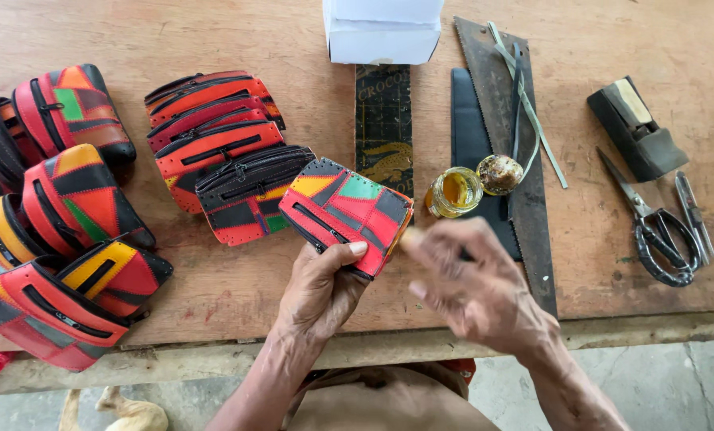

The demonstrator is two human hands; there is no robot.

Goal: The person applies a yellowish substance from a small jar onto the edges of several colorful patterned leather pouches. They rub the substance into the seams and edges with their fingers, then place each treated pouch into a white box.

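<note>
Gripping red patchwork leather pouch [345,214] in left hand [318,291] at frame centre; blurred right hand [472,287], fingers loosely curled, seemingly dabbing pouch's edge, needing steadiness.

A worn wooden workbench [213,295] is seen across the frame. Patchwork leather pouches [69,199] are piled at the left, more [221,148] near the centre. A white box [382,32] is set at the top, a dark strip [383,120] below it. Saw blades [524,199], an open glue jar [453,191], its lid [500,174], scissors [652,223] and a dark block [636,128] are laid on the right.
</note>
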